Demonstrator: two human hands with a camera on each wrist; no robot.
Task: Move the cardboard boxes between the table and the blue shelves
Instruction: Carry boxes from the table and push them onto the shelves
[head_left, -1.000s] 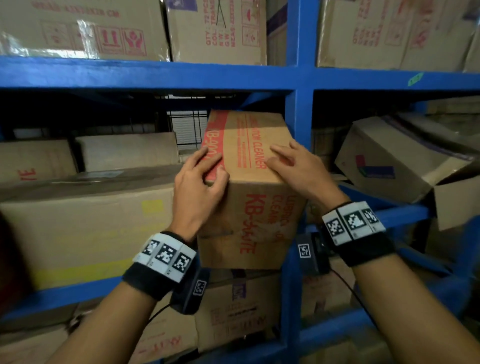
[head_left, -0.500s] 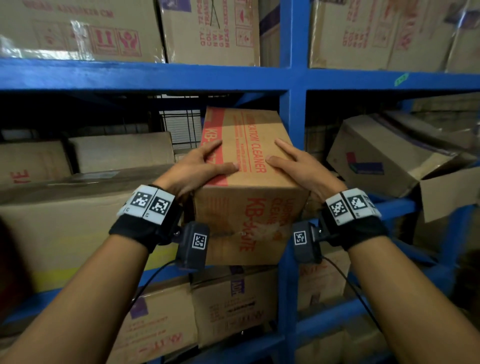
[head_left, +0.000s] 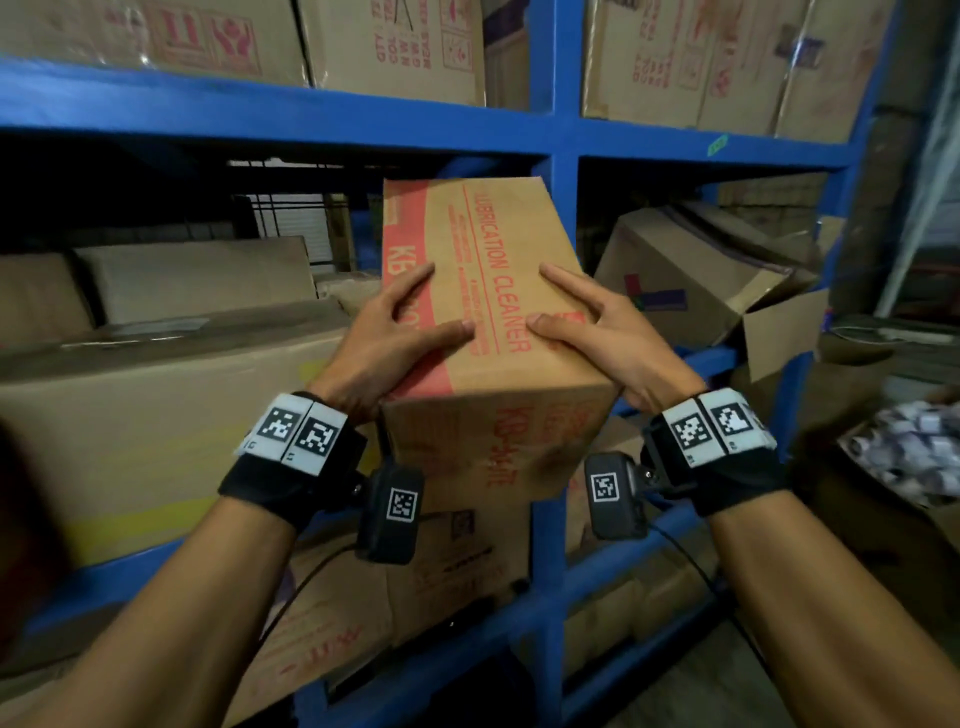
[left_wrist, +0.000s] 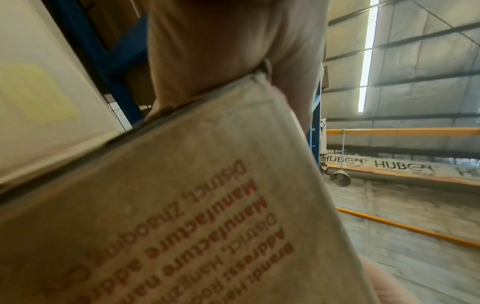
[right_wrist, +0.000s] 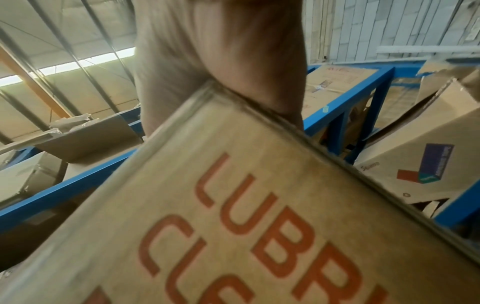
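A tall cardboard box (head_left: 498, 415) with red "LUBRICATION CLEANER" print sticks out of the middle level of the blue shelves (head_left: 311, 124), right beside the blue upright (head_left: 563, 260). It leans with its near end toward me. My left hand (head_left: 415, 312) lies on the box's top at the near left corner, fingers straight and spread. My right hand (head_left: 576, 312) mirrors it at the near right corner. In the wrist views each palm, left (left_wrist: 221, 51) and right (right_wrist: 221, 51), presses against a top edge of the box (left_wrist: 182, 205) (right_wrist: 233, 205).
A large pale carton (head_left: 156, 415) fills the shelf close on the left. A tilted carton with open flaps (head_left: 691, 280) sits in the bay to the right. More cartons stand above (head_left: 389, 47) and below (head_left: 457, 561). An open carton of small white packets (head_left: 914, 457) is at far right.
The box has slid out of the shelf toward me. My hands moved from its top front to its near top corners, wrists dropping lower.
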